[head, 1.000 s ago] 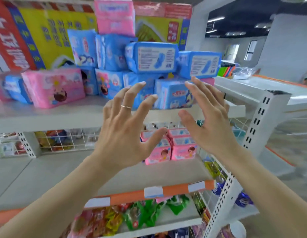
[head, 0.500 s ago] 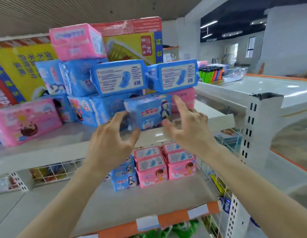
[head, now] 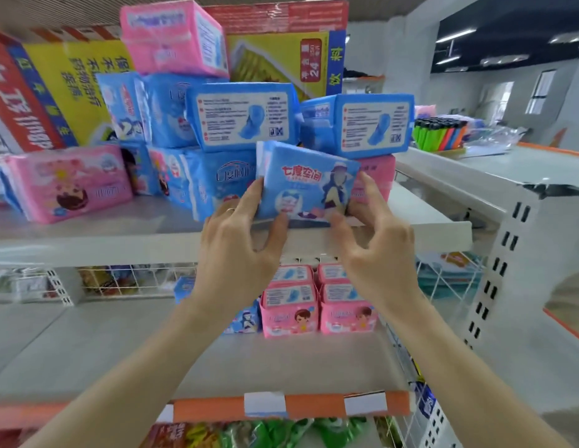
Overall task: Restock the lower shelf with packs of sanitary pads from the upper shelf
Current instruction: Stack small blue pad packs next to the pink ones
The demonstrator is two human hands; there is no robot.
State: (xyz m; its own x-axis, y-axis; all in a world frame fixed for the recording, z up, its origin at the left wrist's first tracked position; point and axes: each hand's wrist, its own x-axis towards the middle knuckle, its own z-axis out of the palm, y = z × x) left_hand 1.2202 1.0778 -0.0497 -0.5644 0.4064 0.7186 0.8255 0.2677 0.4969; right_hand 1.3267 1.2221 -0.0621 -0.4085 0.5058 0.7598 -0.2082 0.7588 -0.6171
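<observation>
At the front edge of the upper shelf, both hands hold one blue pack of pads, tilted a little and facing the camera. On its left side, the left hand, a ring on one finger, has its fingers curled against the edge and its thumb under the bottom edge. On the right, the right hand grips the other side, fingers up along the edge, thumb at the bottom corner. Whether the pack's base touches the shelf or is just clear of it is hard to tell.

Behind it stands a stack of blue packs, with a pink pack on top and another pink pack lying to the left. Below, on the lower shelf, pink packs stand in a small block at the right end, with a few blue ones just beside them, partly hidden by the left wrist.
</observation>
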